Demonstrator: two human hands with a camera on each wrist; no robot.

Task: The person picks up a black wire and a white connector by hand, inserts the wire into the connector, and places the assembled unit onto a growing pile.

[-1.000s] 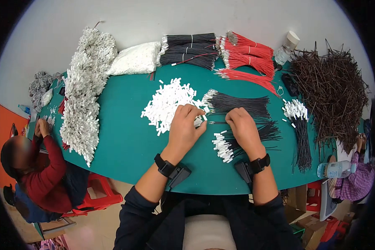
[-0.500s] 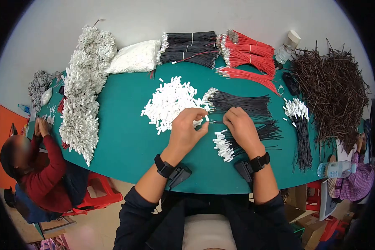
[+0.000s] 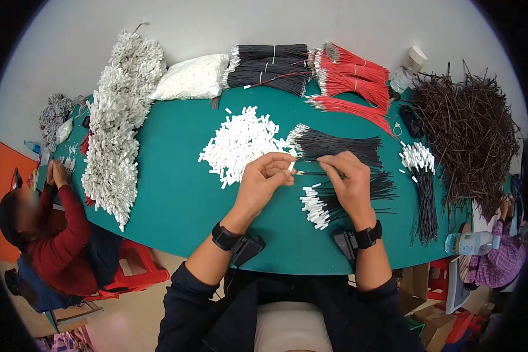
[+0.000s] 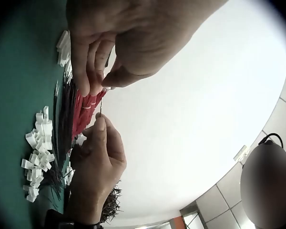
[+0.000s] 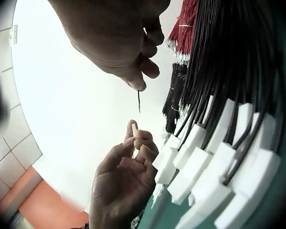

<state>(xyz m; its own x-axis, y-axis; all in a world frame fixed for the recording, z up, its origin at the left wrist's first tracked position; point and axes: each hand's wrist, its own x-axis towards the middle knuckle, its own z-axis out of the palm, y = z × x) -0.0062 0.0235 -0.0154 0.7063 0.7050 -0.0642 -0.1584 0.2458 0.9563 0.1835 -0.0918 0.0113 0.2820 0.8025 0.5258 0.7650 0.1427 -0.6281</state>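
Note:
A small white connector housing (image 5: 134, 130) is pinched between the thumb and index finger of my left hand (image 3: 261, 182). Facing it across a short gap, my right hand (image 3: 353, 180) pinches a thin black wire (image 5: 139, 101), whose end points at the housing in the right wrist view. Left of the hands lies a heap of loose white housings (image 3: 237, 146). Behind my right hand is a bundle of loose black wires (image 3: 343, 145) with bare metal tips. Nearer me, black wires with white housings on their ends (image 3: 315, 210) lie in a cluster.
Another bundle of housed wires (image 3: 418, 155) lies right, beside a tangle of brown wires (image 3: 466, 129). Tied black bundles (image 3: 270, 56), red bundles (image 3: 352, 76) and a white bag (image 3: 193, 79) line the back. A long white heap (image 3: 117, 129) and a seated person (image 3: 58, 246) are left.
My right hand has lifted off the wires and turned, now showing thumb and index finger pinching a black wire. My left hand keeps its white housing, its fingers slightly more curled.

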